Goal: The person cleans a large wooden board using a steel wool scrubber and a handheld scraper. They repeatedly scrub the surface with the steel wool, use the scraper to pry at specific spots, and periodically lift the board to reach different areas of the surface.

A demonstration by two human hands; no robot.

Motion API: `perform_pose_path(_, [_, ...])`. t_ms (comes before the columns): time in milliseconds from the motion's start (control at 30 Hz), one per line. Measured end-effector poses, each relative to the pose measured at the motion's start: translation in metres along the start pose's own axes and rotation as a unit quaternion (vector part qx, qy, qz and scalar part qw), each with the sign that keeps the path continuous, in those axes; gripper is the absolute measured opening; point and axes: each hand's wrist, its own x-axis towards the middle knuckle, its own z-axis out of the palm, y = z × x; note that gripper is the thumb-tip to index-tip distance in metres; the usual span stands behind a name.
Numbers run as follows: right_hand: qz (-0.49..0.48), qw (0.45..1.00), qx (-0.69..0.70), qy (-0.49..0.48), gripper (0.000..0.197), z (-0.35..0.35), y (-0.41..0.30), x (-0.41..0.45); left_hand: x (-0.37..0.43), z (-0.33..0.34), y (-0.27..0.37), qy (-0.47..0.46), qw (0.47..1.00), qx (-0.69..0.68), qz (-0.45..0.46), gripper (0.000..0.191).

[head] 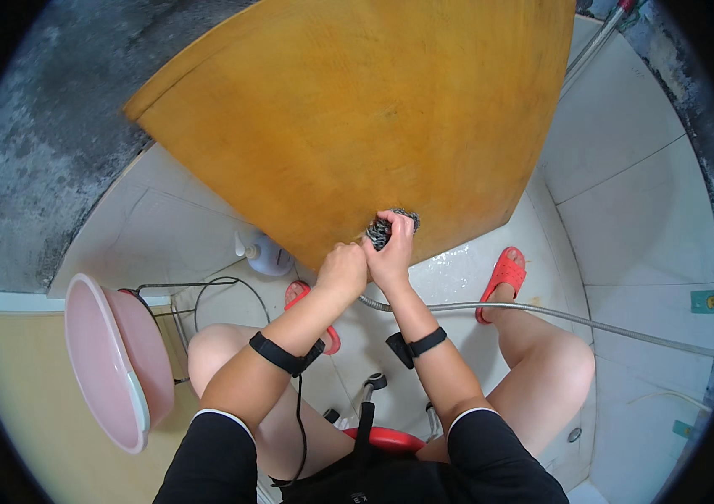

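Observation:
A large yellow-brown wooden board [382, 120] stands before me, its lower edge near the tiled floor. Against its lower part, my right hand [393, 242] holds a grey metal scouring pad [380, 234], fingers curled over it. My left hand [345, 268] is closed in a fist right beside it, at the end of a flexible metal shower hose [533, 309]. What the fist encloses is mostly hidden; the hose runs from below the hands to the right edge of the view.
Two pink basins [101, 365] rest tilted on a metal rack [190, 309] at left. A pump bottle [268, 257] stands by the board's left edge. My feet wear red slippers [507, 272]. A red stool [388, 439] is beneath me, and a metal pole [596, 47] leans at upper right.

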Motion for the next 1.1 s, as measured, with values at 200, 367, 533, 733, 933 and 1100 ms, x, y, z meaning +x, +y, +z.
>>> perform_pose_path(200, [0.088, 0.984, -0.153, 0.018, 0.046, -0.035, 0.054, -0.007, -0.016, -0.020, -0.012, 0.073, 0.997, 0.009, -0.030, 0.021])
perform_pose_path(367, [0.062, 0.994, -0.005, 0.095, 0.044, -0.065, -0.020, 0.013, -0.029, -0.044, -0.040, 0.125, 0.991, -0.014, -0.054, 0.020])
perform_pose_path(533, [0.024, 0.987, 0.085, 0.133, 0.046, -0.070, -0.091, -0.007, -0.038, -0.053, -0.069, 0.136, 0.987, -0.022, -0.080, 0.017])
perform_pose_path(733, [0.111, 0.971, 0.151, 0.149, 0.043, -0.037, -0.084, -0.072, -0.056, -0.072, -0.090, 0.147, 0.982, -0.042, -0.106, 0.020])
perform_pose_path(933, [-0.018, 0.985, 0.107, 0.131, 0.042, -0.009, -0.111, -0.018, -0.083, -0.097, -0.074, 0.192, 0.976, -0.090, -0.047, 0.026])
perform_pose_path(1100, [-0.147, 0.976, 0.093, 0.130, 0.045, 0.009, -0.184, 0.078, -0.078, -0.106, -0.076, 0.209, 0.972, -0.095, -0.047, 0.038])
